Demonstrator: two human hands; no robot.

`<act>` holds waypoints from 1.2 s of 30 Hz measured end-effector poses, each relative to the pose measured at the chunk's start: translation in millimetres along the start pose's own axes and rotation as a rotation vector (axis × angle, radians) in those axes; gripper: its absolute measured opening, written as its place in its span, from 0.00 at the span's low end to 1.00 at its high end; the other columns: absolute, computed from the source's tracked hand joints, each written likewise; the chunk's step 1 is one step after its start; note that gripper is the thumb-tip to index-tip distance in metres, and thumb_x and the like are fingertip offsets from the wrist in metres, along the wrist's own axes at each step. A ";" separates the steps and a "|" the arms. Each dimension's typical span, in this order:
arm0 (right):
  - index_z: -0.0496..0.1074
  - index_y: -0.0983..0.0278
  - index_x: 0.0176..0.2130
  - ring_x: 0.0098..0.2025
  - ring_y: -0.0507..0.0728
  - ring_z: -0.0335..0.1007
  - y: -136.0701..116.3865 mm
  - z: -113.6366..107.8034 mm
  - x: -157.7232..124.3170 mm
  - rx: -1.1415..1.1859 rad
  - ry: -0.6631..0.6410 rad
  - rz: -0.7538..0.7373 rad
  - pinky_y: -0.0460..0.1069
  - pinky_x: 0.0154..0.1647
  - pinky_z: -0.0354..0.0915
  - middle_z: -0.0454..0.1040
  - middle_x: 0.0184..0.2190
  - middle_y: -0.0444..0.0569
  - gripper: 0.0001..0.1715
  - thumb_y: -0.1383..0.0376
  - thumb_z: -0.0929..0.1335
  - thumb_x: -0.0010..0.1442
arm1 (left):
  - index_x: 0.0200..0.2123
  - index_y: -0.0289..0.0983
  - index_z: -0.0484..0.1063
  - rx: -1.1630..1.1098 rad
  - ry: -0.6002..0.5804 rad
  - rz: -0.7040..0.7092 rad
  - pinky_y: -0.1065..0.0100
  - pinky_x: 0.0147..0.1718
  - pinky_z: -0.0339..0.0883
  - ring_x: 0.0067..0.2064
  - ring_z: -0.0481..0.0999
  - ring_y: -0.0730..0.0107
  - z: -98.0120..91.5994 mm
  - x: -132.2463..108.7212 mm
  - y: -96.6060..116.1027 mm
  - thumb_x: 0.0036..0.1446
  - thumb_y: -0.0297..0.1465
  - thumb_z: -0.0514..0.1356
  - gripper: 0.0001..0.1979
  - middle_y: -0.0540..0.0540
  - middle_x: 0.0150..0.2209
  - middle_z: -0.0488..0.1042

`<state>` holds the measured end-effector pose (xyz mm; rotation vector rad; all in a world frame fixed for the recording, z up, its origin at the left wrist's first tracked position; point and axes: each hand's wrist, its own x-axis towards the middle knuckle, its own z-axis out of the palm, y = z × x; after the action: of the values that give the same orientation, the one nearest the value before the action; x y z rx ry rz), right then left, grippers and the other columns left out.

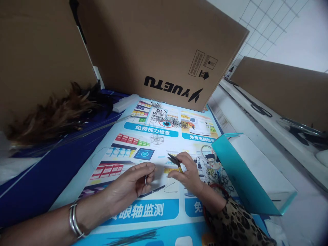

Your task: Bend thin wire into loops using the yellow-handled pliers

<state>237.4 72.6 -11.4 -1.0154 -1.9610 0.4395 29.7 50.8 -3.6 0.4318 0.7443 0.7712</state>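
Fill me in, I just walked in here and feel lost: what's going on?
Someone in a leopard-print sleeve works over a printed sheet. The right hand holds pliers, their tips clear of the left hand, whose fingertips are pinched together; anything between them is too small to make out. Tangled wire lies farther up the sheet, straight wires lie nearest the camera, and a teal box stands on the right.

The pliers (173,159) are coloured dark grey at the head and apparently yellow at the mostly hidden grips (180,169). The right sleeve (235,220) is spotted black on tan, the sheet (171,206) is printed in blue and white, the far carton (153,41) is lettered black on brown, and the right-hand box (241,172) is coloured turquoise.
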 end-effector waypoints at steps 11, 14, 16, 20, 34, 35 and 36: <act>0.67 0.64 0.38 0.34 0.54 0.61 -0.4 3.0 0.5 0.043 -0.046 0.053 0.49 0.35 0.63 0.64 0.32 0.48 0.24 0.48 0.68 0.51 | 0.28 0.34 0.69 -0.020 -0.114 -0.101 0.78 0.23 0.59 0.26 0.63 0.78 7.4 -4.0 -5.6 0.54 0.29 0.60 0.05 0.50 0.24 0.64; 0.67 0.64 0.38 0.34 0.53 0.62 -0.8 2.7 0.6 0.029 -0.058 0.064 0.49 0.35 0.63 0.65 0.31 0.47 0.20 0.52 0.68 0.53 | 0.27 0.34 0.69 -0.003 -0.113 -0.091 0.78 0.23 0.59 0.26 0.63 0.78 8.7 -4.1 -5.4 0.54 0.29 0.60 0.05 0.50 0.24 0.64; 0.68 0.64 0.38 0.34 0.53 0.63 -2.3 -0.7 2.4 0.010 -0.043 0.064 0.49 0.35 0.63 0.66 0.31 0.48 0.15 0.56 0.68 0.54 | 0.27 0.35 0.68 0.003 -0.077 -0.057 0.77 0.24 0.60 0.26 0.64 0.78 7.0 -3.2 -5.2 0.53 0.30 0.60 0.06 0.50 0.24 0.65; 0.69 0.64 0.36 0.33 0.54 0.64 -8.7 -16.3 9.5 -0.078 -0.049 0.063 0.49 0.34 0.62 0.67 0.29 0.47 0.09 0.61 0.67 0.56 | 0.28 0.36 0.69 0.016 0.013 0.013 0.76 0.25 0.61 0.28 0.66 0.76 2.6 -2.3 -3.4 0.53 0.33 0.61 0.07 0.51 0.25 0.65; 0.70 0.62 0.31 0.34 0.56 0.66 -36.0 -44.1 14.2 -0.640 -0.436 0.062 0.48 0.31 0.58 0.71 0.29 0.49 0.11 0.57 0.66 0.56 | 0.29 0.36 0.71 -0.048 0.127 0.163 0.73 0.30 0.66 0.30 0.67 0.76 5.4 -0.8 0.1 0.50 0.33 0.63 0.06 0.51 0.27 0.66; 0.70 0.63 0.32 0.34 0.57 0.66 -37.3 -42.2 13.4 -0.673 -0.437 0.057 0.48 0.32 0.58 0.71 0.29 0.49 0.11 0.57 0.66 0.56 | 0.30 0.37 0.71 -0.049 0.127 0.167 0.73 0.30 0.66 0.31 0.67 0.76 5.5 -0.8 -0.3 0.50 0.33 0.63 0.06 0.51 0.28 0.66; 0.70 0.63 0.32 0.35 0.57 0.65 -38.4 -40.1 12.7 -0.701 -0.437 0.047 0.49 0.33 0.58 0.70 0.29 0.50 0.11 0.57 0.66 0.56 | 0.30 0.37 0.70 -0.048 0.127 0.168 0.74 0.29 0.66 0.31 0.67 0.76 5.8 -1.0 -0.6 0.51 0.33 0.63 0.06 0.51 0.28 0.66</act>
<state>247.7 56.4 42.2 -1.4915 -2.5706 -0.0308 33.8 49.2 0.4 0.4080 0.8133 0.9790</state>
